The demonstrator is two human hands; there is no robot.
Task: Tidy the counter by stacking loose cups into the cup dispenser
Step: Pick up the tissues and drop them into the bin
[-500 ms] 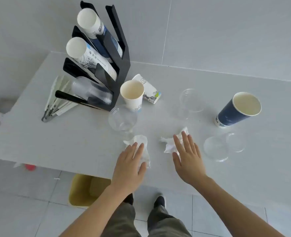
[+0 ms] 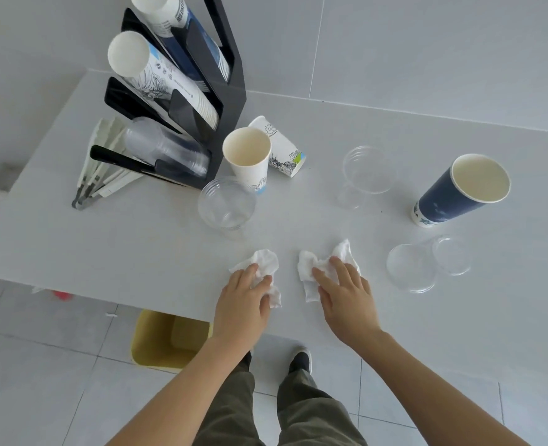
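Observation:
The black cup dispenser (image 2: 232, 91) stands at the counter's back left with paper cup stacks in its upper slots and clear cups in the bottom one. Loose cups are spread over the counter: an upright white paper cup (image 2: 247, 156), a printed white cup (image 2: 287, 149) on its side behind it, two upright clear cups (image 2: 227, 202) (image 2: 369, 170), a navy paper cup (image 2: 459, 194), and a clear cup (image 2: 427, 262) on its side. My left hand (image 2: 243, 300) grips a crumpled tissue (image 2: 264, 260). My right hand (image 2: 346, 291) rests on a second tissue (image 2: 311, 272), fingers fairly straight.
Wrapped straws and a black-handled tool (image 2: 102, 169) lie left of the dispenser. A yellow bin (image 2: 169, 339) stands on the tiled floor under the counter's front edge (image 2: 105, 296). My shoes and trousers show below.
Both hands have dropped from above the counter onto the two tissues. The left fingers have curled round theirs. The view has shifted closer.

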